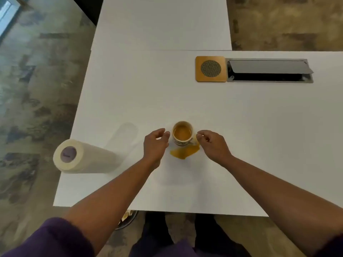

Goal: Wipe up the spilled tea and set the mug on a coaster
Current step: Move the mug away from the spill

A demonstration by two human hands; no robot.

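Observation:
A white mug [183, 133] holding amber tea stands upright on the white table [259, 138]. A puddle of spilled tea [184, 151] lies on the table against the mug's near side. My left hand [155, 144] hovers just left of the mug, fingers curled and apart, holding nothing. My right hand [213, 144] is just right of the mug, fingers loosely curved, also holding nothing; I cannot tell if it touches the handle. A square wooden coaster [211, 69] with a round mesh centre lies far back to the right.
A paper towel roll [85, 156] stands on the table at the left, near the edge. An open cable hatch [269, 71] is set into the table right beside the coaster. A second table [161, 23] adjoins at the back. Carpeted floor surrounds the tables.

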